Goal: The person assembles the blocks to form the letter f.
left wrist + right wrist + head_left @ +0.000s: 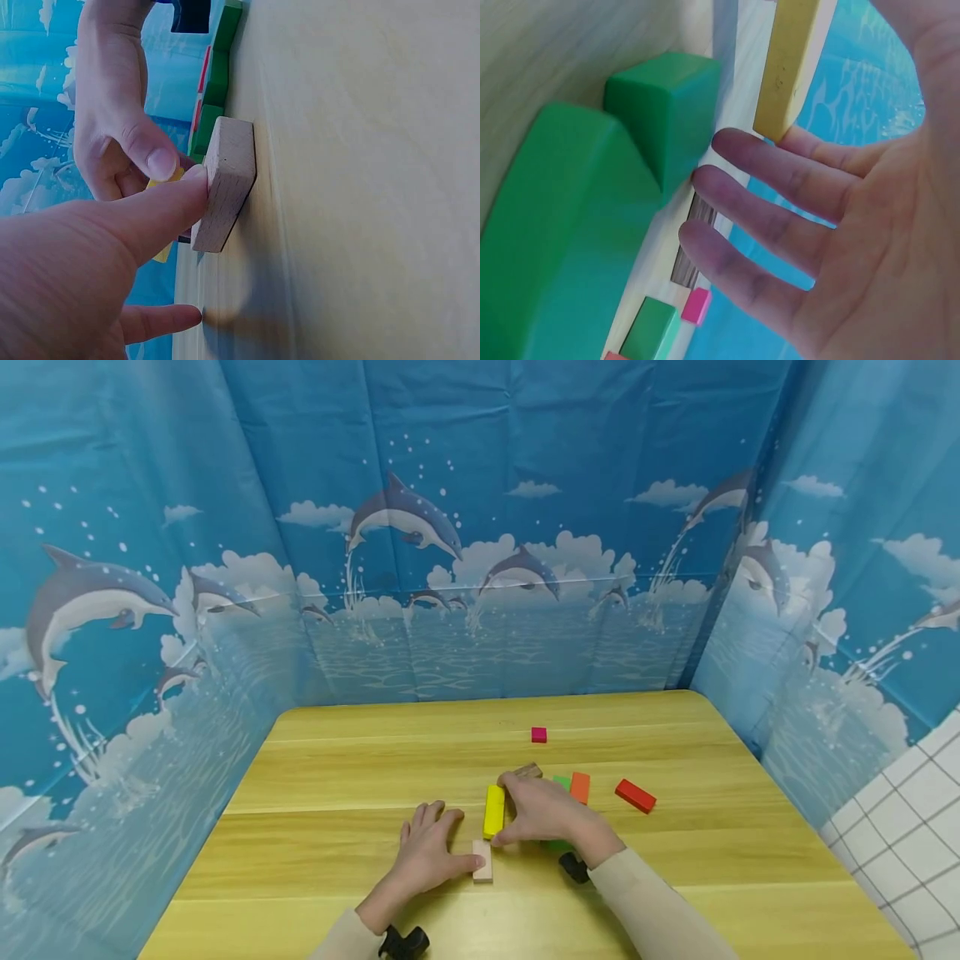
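Note:
My right hand pinches a yellow block lengthwise between thumb and index finger. The other fingers stretch out loosely in the right wrist view. My left hand has its thumb against a pale wooden block, its fingers spread apart beside it. That wooden block lies on the table just nearer to me than the yellow one. Green blocks sit close to my right fingertips and are mostly hidden by the hand in the head view.
A dark brown block lies behind my right hand. Beyond it is a small magenta block. An orange block and a red block are to the right on the wooden table. A dolphin-print curtain surrounds the table.

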